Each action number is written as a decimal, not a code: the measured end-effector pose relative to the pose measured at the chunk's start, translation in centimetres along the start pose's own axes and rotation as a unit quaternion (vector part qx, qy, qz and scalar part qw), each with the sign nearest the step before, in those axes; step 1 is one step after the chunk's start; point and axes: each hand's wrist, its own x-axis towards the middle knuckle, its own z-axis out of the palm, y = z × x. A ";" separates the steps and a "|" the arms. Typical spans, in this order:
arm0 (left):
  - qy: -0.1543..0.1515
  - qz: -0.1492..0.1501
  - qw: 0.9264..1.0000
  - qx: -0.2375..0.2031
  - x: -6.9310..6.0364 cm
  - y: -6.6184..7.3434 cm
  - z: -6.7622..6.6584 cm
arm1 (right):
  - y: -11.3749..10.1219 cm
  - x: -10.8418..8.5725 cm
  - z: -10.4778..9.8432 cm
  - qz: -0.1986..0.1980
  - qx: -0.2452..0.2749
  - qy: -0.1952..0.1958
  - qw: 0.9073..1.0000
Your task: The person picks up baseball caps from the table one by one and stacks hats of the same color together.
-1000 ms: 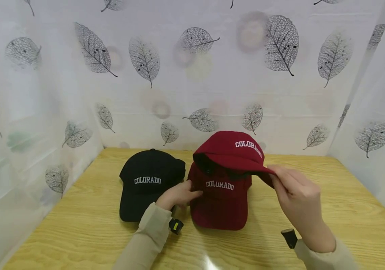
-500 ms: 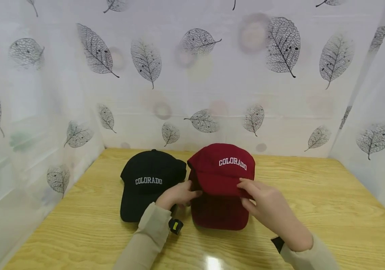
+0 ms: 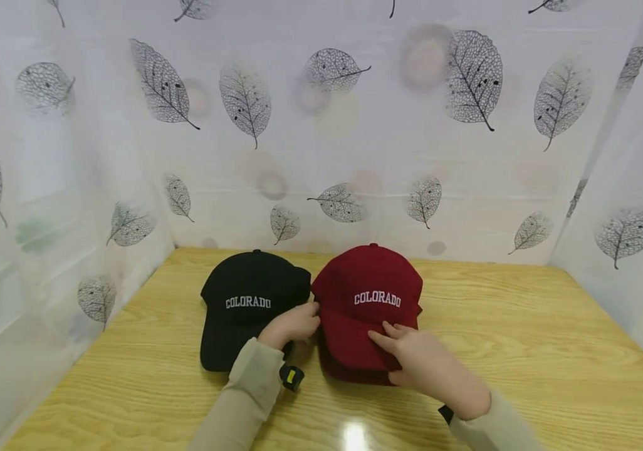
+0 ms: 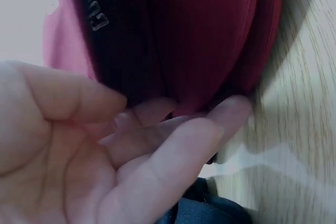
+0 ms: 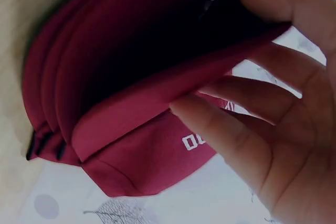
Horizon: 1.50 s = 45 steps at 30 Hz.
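A red baseball cap [image 3: 371, 282] lettered COLORADO sits nested over other red caps; the lower brim [image 3: 358, 374] shows beneath it, and several stacked brims [image 5: 44, 93] appear in the right wrist view. My right hand [image 3: 431, 369] pinches the top cap's brim, the thumb below and fingers above. At the stack's left side, my left hand [image 3: 292, 326] touches the caps with loosely extended fingers [image 4: 184, 140]. A matching black baseball cap [image 3: 248, 288] stands just left, partly hidden by that hand.
The caps stand on a wood-grain table [image 3: 524, 351]. Behind and at both sides hangs a pale curtain [image 3: 355, 138] printed with leaves. Black wrist devices [image 3: 291, 377] show near both cuffs.
My right hand has brought the top red cap down and left, from tilted above the stack to seated over the lower one. My left hand and the black cap have barely moved.
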 end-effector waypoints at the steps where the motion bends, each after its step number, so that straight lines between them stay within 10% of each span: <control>1: 0.000 0.001 1.000 0.004 0.0 0.0 0.0 | 0.0 0.1 0.1 -0.001 -0.003 -0.009 1.000; 11: 0.005 0.000 1.000 0.005 0.0 0.2 0.1 | 0.1 -0.1 0.8 -0.030 -0.051 -0.035 0.998; 23: 0.003 -0.018 1.000 -0.010 -0.1 0.2 0.5 | 1.3 -1.0 0.5 -0.016 0.062 -0.036 0.997; 26: 0.002 -0.017 1.000 -0.011 0.0 0.4 0.5 | 3.4 -1.2 0.2 0.014 0.156 -0.012 0.988; 33: 0.008 -0.015 1.000 -0.002 0.3 0.2 0.4 | 7.5 -1.5 1.3 0.121 0.336 -0.060 0.932; 45: 0.008 -0.015 0.998 -0.060 0.3 0.2 0.8 | 7.5 -1.3 2.3 0.079 0.337 -0.104 0.932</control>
